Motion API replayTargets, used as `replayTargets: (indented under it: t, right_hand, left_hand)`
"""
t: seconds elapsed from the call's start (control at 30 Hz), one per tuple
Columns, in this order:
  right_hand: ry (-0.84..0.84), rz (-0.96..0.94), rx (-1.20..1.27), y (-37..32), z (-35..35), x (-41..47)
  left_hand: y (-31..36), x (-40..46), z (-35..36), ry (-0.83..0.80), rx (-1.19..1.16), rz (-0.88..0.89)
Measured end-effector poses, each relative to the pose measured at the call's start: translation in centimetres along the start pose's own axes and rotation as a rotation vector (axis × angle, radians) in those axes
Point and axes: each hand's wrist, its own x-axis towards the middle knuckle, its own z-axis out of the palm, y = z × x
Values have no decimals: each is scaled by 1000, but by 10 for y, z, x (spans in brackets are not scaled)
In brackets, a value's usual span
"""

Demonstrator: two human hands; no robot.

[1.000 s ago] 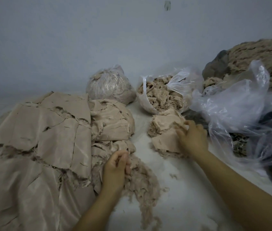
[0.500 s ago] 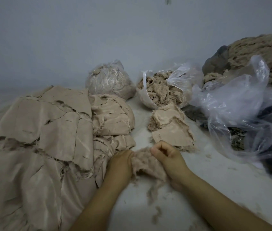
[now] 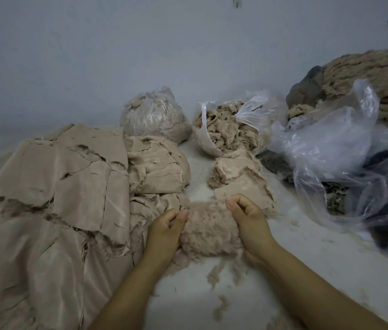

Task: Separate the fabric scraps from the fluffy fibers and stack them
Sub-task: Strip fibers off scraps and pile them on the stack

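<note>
The left hand (image 3: 165,231) and the right hand (image 3: 250,220) each grip one side of a fluffy, pinkish-beige clump of loose fibers (image 3: 209,231), fingers curled into it, holding it low over the white work surface (image 3: 307,263). The clump spans the gap between the two hands, and thin wisps trail from its lower edge onto the surface. Just beyond the right hand lies a small stack of flat beige fabric scraps (image 3: 240,184) with frayed edges. To the left sits a large heap of beige fabric sheets (image 3: 69,186), touching the left hand's outer side. Behind these stand a tied clear plastic bag of fibers (image 3: 152,117) and an open clear plastic bag of fibers (image 3: 226,129). Crumpled clear plastic sheeting (image 3: 331,144) lies to the right.
</note>
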Motion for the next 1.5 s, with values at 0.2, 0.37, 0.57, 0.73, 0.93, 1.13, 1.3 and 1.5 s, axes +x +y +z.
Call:
replayTargets:
  t: [0.2,0.37,0.57,0.73,0.93,1.13,1.3,1.5]
  right_hand:
    - [124,83,186,-7,-8,6]
    - [140,186,61,-2,-15,6]
    - [8,135,205,1,6,-3]
    - [205,31,-320,4,-6,1]
    - [-263,-413,-1005,8,7,-13]
    - [-228,-253,-812,18,15,-16]
    - [-11,9,-523,7,-4,-2]
    - [-138,190,-21,10,9,-11]
  left_hand:
    - [-4,0,-5,-269,453,148]
    - [-6,-3,-5,-260,267,61]
    - [-4,-10,0,-451,-106,-131]
    - [-2,-11,4,-288,-62,-86]
    - [5,-10,4,-230,-207,-100]
    - [8,-8,5,-77,-207,-91]
    - [8,3,-12,88,-365,-140]
    - [5,-16,9,-307,-242,-189]
